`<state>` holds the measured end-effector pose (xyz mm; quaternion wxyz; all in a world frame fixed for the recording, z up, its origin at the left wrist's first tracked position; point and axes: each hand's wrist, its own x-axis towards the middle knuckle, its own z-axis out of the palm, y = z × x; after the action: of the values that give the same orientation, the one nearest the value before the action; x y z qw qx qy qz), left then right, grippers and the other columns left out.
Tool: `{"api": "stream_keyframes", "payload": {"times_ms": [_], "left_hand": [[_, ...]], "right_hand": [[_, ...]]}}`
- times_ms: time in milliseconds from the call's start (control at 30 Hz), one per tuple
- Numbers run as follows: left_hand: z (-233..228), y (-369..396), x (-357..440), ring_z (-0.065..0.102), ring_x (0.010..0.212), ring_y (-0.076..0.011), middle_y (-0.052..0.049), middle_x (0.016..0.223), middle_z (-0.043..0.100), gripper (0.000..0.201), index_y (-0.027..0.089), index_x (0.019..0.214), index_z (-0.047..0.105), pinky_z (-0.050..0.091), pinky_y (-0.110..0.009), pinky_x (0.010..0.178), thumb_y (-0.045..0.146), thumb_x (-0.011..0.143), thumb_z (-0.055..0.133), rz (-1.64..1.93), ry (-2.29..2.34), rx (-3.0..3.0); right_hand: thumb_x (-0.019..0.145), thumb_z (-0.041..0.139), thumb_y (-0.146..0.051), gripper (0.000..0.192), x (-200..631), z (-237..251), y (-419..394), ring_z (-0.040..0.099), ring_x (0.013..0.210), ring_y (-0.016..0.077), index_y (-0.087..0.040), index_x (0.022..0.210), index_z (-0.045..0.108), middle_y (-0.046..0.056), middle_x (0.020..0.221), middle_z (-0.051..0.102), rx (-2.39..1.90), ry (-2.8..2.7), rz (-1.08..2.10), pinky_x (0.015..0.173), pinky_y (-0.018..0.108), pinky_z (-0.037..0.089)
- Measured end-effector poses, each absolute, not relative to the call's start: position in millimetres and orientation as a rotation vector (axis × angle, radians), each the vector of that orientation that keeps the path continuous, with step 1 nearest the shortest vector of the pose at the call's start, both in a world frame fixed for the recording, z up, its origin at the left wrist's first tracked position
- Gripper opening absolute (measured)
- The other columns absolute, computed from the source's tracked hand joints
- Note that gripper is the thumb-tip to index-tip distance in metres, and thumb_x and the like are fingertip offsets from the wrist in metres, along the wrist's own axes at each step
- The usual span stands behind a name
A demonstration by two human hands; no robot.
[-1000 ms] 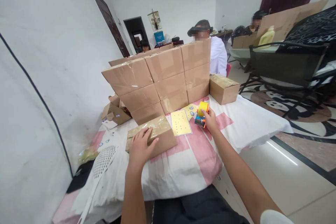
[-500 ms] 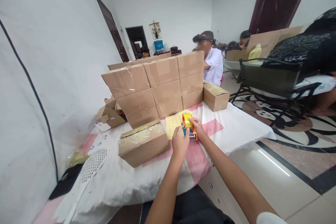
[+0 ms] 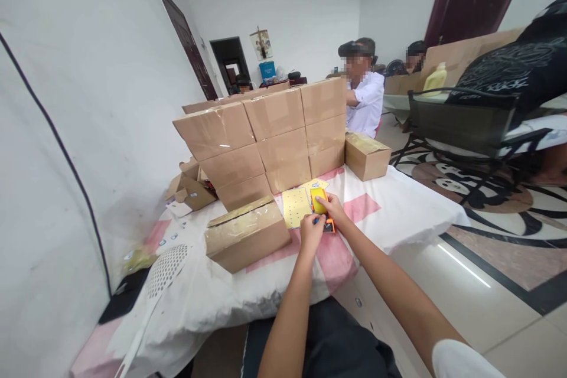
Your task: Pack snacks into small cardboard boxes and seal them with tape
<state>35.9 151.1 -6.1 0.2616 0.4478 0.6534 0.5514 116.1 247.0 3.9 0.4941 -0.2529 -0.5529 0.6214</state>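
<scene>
My right hand [image 3: 335,209] is closed around the side of an orange tape dispenser [image 3: 329,227] with a wide yellow tape roll [image 3: 316,196] in it, its thumb lying on the roll. My left hand [image 3: 310,233] is closed at the dispenser's lower left, where a bit of blue shows at the fingertips; whether a tape end is pinched there is too small to tell. Just behind and left of the dispenser lies a yellow dotted sheet [image 3: 295,208]. A taped cardboard box [image 3: 250,239] sits on the table to the left of my hands.
Stacked cardboard boxes [image 3: 283,150] form a wall across the table, with another box [image 3: 370,159] at its right end. An opened carton [image 3: 195,192] stands at left, near a white fly swatter [image 3: 166,271]. A person in a white shirt [image 3: 371,103] sits beyond the boxes.
My left hand has shifted down along the dispenser toward its lower end. The yellow roll has turned and shows less of its open side. The view has shifted slightly.
</scene>
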Motion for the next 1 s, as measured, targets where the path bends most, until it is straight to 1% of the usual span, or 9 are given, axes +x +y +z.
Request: {"api": "stream_keyframes", "payload": {"times_ms": [133, 233, 367, 500, 533, 600, 700, 833, 1000], "left_hand": [[-16.9, 154.1, 39.0, 0.069, 0.084, -0.0220, -0.007, 0.080, 0.075, 0.029, 0.018, 0.073, 0.072, 0.051, -0.030, 0.079, 0.042, 0.084, 0.061, 1.590, 1.600, 1.100], [-17.1, 153.5, 40.3, 0.070, 0.084, -0.0216, -0.007, 0.082, 0.076, 0.029, 0.017, 0.075, 0.073, 0.052, -0.030, 0.080, 0.042, 0.082, 0.062, 1.653, 1.496, 1.051], [-2.1, 149.1, 39.9, 0.070, 0.088, -0.0217, -0.007, 0.084, 0.076, 0.026, 0.017, 0.076, 0.074, 0.052, -0.031, 0.084, 0.041, 0.080, 0.065, 1.712, 1.430, 1.021], [13.1, 138.7, 37.1, 0.070, 0.089, -0.0214, -0.007, 0.083, 0.077, 0.022, 0.018, 0.073, 0.076, 0.050, -0.031, 0.088, 0.038, 0.079, 0.070, 1.694, 1.381, 1.029], [14.2, 135.7, 36.9, 0.070, 0.085, -0.0209, -0.006, 0.079, 0.076, 0.021, 0.017, 0.072, 0.075, 0.051, -0.031, 0.086, 0.038, 0.078, 0.071, 1.672, 1.367, 1.023], [12.8, 130.3, 38.1, 0.068, 0.069, -0.0186, -0.005, 0.067, 0.072, 0.023, 0.016, 0.074, 0.075, 0.053, -0.030, 0.076, 0.039, 0.078, 0.073, 1.623, 1.346, 0.985], [6.6, 124.6, 42.7, 0.057, 0.048, -0.0137, 0.000, 0.051, 0.061, 0.027, 0.015, 0.082, 0.074, 0.049, -0.027, 0.058, 0.042, 0.079, 0.073, 1.568, 1.329, 0.894], [2.8, 120.1, 48.2, 0.053, 0.045, -0.0103, 0.002, 0.051, 0.059, 0.028, 0.013, 0.083, 0.071, 0.045, -0.023, 0.052, 0.040, 0.079, 0.074, 1.538, 1.309, 0.809], [4.9, 115.7, 52.0, 0.052, 0.045, -0.0093, 0.001, 0.051, 0.058, 0.026, 0.012, 0.082, 0.071, 0.041, -0.021, 0.047, 0.037, 0.078, 0.075, 1.532, 1.306, 0.769]], "right_hand": [[0.067, 0.082, -0.056, 0.043, 115.5, 5.2, 247.0, 0.060, 0.059, 0.0161, -0.017, 0.077, 0.065, 0.003, 0.069, 0.067, -0.644, -1.376, 1.463, 0.055, 0.027, 0.048], [0.069, 0.080, -0.055, 0.043, 114.8, 7.4, 247.3, 0.060, 0.060, 0.0167, -0.016, 0.079, 0.065, 0.003, 0.070, 0.067, -0.659, -1.395, 1.416, 0.057, 0.028, 0.048], [0.071, 0.078, -0.053, 0.041, 114.3, 8.9, 247.5, 0.060, 0.064, 0.0168, -0.016, 0.083, 0.066, 0.004, 0.075, 0.069, -0.667, -1.427, 1.342, 0.060, 0.029, 0.049], [0.069, 0.079, -0.050, 0.038, 116.6, 8.3, 247.5, 0.058, 0.065, 0.0164, -0.017, 0.080, 0.065, 0.002, 0.075, 0.067, -0.677, -1.448, 1.266, 0.061, 0.028, 0.048], [0.069, 0.079, -0.050, 0.037, 117.3, 7.9, 248.0, 0.057, 0.065, 0.0159, -0.017, 0.079, 0.064, 0.002, 0.073, 0.066, -0.684, -1.443, 1.253, 0.060, 0.028, 0.047], [0.070, 0.077, -0.051, 0.037, 118.3, 6.8, 249.5, 0.053, 0.062, 0.0144, -0.017, 0.077, 0.063, 0.001, 0.070, 0.063, -0.699, -1.427, 1.239, 0.057, 0.026, 0.044], [0.073, 0.074, -0.054, 0.039, 118.5, 4.2, 252.3, 0.047, 0.058, 0.0123, -0.018, 0.073, 0.060, -0.001, 0.065, 0.057, -0.707, -1.414, 1.254, 0.054, 0.025, 0.038], [0.075, 0.071, -0.059, 0.043, 118.6, -0.4, 253.8, 0.043, 0.056, 0.0113, -0.019, 0.069, 0.057, -0.003, 0.061, 0.052, -0.704, -1.410, 1.300, 0.052, 0.025, 0.036], [0.078, 0.067, -0.066, 0.051, 118.2, -3.5, 253.6, 0.038, 0.052, 0.0106, -0.021, 0.063, 0.048, -0.004, 0.056, 0.046, -0.707, -1.378, 1.321, 0.048, 0.025, 0.032]]}}
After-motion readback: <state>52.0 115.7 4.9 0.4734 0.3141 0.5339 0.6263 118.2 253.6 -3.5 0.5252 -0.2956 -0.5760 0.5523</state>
